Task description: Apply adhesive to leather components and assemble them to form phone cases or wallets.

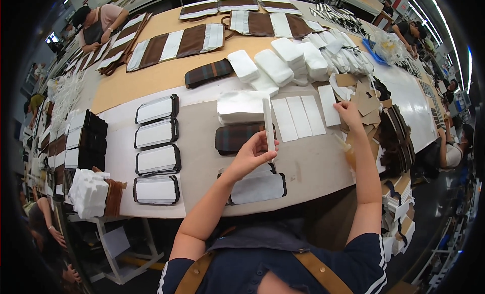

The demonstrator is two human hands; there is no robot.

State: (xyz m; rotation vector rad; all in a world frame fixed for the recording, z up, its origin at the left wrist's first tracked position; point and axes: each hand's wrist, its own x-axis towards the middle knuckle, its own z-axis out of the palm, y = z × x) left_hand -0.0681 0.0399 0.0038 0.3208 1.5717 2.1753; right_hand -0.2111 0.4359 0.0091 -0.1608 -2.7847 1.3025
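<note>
My left hand is closed around a thin stack of white strips, held on edge above the table. Side by side in front of it lie several flat white strips. My right hand pinches the near right edge of another white strip at the right end of that row. Partly behind my left hand is a dark plaid padded piece, beside a pile of white foam pads. Below my left wrist lies a grey panel with black edging.
Several stacks of black-edged white panels stand to the left. Cardboard pieces, a bottle of amber liquid and dark brown strips lie right. White foam pads and brown-striped pieces fill the far side. Co-workers are around.
</note>
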